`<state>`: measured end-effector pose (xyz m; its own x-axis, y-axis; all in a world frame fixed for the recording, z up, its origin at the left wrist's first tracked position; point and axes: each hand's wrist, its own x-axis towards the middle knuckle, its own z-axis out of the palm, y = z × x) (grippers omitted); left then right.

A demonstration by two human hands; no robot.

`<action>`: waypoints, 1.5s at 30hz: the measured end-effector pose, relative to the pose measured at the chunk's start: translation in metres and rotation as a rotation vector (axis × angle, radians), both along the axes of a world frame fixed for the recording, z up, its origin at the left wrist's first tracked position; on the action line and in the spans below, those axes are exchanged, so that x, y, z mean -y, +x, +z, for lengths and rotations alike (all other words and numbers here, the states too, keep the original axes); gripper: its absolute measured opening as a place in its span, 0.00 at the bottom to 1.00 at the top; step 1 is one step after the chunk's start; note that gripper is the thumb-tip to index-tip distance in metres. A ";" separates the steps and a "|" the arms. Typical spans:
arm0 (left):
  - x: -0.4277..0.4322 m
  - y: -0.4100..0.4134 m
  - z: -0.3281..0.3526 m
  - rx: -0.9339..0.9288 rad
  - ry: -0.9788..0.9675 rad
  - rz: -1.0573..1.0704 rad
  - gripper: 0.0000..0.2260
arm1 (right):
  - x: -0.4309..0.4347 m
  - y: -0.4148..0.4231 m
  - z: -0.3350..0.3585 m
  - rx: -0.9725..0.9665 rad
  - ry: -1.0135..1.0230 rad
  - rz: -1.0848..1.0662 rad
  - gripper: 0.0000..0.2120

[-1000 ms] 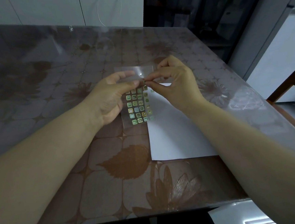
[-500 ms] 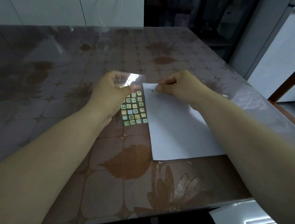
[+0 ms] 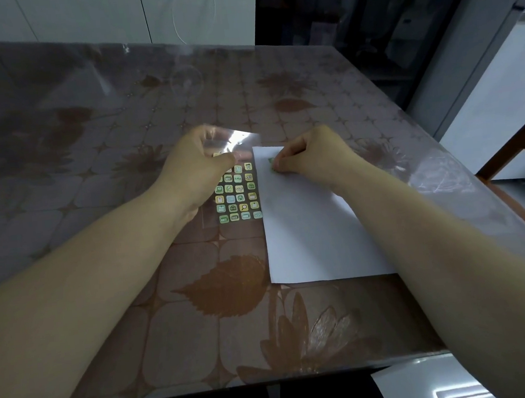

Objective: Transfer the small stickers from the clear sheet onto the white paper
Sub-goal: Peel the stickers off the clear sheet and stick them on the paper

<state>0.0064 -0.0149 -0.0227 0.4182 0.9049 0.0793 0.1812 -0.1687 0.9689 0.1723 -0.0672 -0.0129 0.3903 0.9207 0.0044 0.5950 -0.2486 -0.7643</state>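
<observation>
Over on the left, the clear sheet (image 3: 244, 138) is being held by the left hand (image 3: 195, 169). Its fingers are curled and the sheet's far end is being pinched between thumb and fingers. That end is being lifted a little off the worktop (image 3: 92, 150) and is catching glare. The near end, with its rows of small stickers (image 3: 237, 198), is lying low beside the paper. The sheet is judged to be thin, light, floppy and slick, so it is best gripped at a bare margin and kept fairly flat. Each sticker is judged to be tiny, limp and tacky on the back, and easily folded onto itself. It is best lifted by one corner with a fingertip or nail.

Moving right, the white paper (image 3: 305, 233) is lying flat on the worktop, its left edge just beside the sheet. It looks light enough to be dragged along if a sticker is being pulled.

At the paper's far left corner, a green sticker (image 3: 271, 163) is being pinched or pressed down under the thumb and forefinger of the right hand (image 3: 311, 159). The other fingers are curled in, and the heel of the hand is over the paper. Whether the sticker is fully stuck cannot be told.

At the far right edge, part of a chair (image 3: 517, 151) is being shown.
</observation>
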 end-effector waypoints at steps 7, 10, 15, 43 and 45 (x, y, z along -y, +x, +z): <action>-0.002 0.001 -0.001 0.015 0.006 -0.001 0.15 | 0.001 0.000 0.000 -0.007 0.009 -0.015 0.04; -0.002 0.001 -0.001 0.021 -0.002 -0.005 0.15 | 0.001 0.000 0.001 0.000 0.012 -0.016 0.04; -0.002 0.001 -0.001 0.028 0.004 -0.008 0.13 | 0.001 -0.001 0.000 -0.004 0.020 -0.016 0.04; -0.003 0.000 -0.002 0.168 -0.144 -0.140 0.13 | 0.007 0.003 0.006 -0.038 0.296 -0.003 0.04; -0.002 0.001 -0.002 0.157 -0.167 -0.139 0.12 | 0.008 -0.002 0.008 0.044 0.313 0.097 0.02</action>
<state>0.0075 -0.0126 -0.0250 0.5337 0.8456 0.0080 0.0123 -0.0172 0.9998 0.1705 -0.0755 -0.0052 0.2939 0.9048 0.3082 0.6387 0.0540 -0.7676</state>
